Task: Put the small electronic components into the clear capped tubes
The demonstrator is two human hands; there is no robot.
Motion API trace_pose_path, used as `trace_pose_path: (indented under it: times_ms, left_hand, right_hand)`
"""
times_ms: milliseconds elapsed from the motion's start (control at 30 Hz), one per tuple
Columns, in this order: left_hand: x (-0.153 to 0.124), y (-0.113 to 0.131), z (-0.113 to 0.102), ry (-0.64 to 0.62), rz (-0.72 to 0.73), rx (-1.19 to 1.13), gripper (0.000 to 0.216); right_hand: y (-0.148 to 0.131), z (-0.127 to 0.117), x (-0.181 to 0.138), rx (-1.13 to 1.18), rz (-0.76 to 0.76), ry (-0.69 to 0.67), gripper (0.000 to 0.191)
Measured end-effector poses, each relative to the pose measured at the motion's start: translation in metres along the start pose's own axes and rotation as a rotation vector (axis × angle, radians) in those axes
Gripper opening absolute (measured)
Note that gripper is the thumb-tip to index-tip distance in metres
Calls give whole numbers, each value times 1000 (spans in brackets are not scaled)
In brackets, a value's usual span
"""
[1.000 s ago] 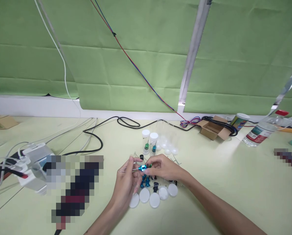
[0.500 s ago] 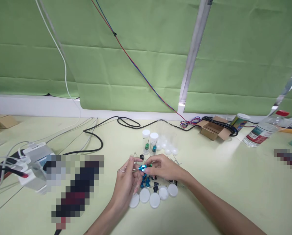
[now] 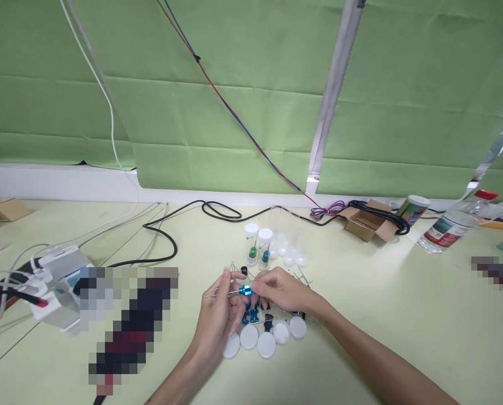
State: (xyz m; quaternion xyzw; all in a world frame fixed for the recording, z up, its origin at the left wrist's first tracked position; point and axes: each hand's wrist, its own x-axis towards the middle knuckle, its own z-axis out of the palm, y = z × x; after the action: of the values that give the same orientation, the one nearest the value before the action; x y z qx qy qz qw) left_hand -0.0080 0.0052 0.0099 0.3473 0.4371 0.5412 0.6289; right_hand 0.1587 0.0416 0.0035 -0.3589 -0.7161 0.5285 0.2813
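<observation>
My left hand [image 3: 222,304] pinches a small shiny blue metal piece [image 3: 245,290] whose long bent wire [image 3: 217,293] sticks out to the left past the thumb. My right hand [image 3: 279,288] has its thumb and forefinger closed at the right end of this piece; what lies under those fingertips is hidden. Below the hands are more blue pieces [image 3: 251,314] and a black piece [image 3: 268,322]. Several round white caps [image 3: 267,345] lie in front. Just behind, two clear capped tubes [image 3: 252,247] stand upright, one with a green piece inside, the other with a blue one.
Clear tubes with white ends [image 3: 289,244] stand behind my right hand. Farther back are a black cable [image 3: 221,211], an open cardboard box [image 3: 367,222] and a water bottle [image 3: 449,225]. White plugs and a power strip [image 3: 61,281] occupy the left side, beside a pixelated dark object [image 3: 137,320].
The fingers of my right hand have shifted slightly to the right and turned at the end of the blue metal piece. My left hand has stayed in place.
</observation>
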Motion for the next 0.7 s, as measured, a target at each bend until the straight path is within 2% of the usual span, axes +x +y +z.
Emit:
trace_pose_path:
  times_ms: [133,233,533,700]
  left_hand:
    - [1,-1,-1,7,-3,-9,42]
    - [1,-1,-2,2,-3,-14,42]
    - [1,-1,-1,1,-10,-13,46]
    - [1,-2,-1,-7,-8,-9,42]
  right_hand:
    - [1,0,0,50,37,14,36]
    - [1,0,0,87,49,28,38]
    - [-1,1,1,65,-27,41,34]
    - [0,1,1,19,-68,11,44]
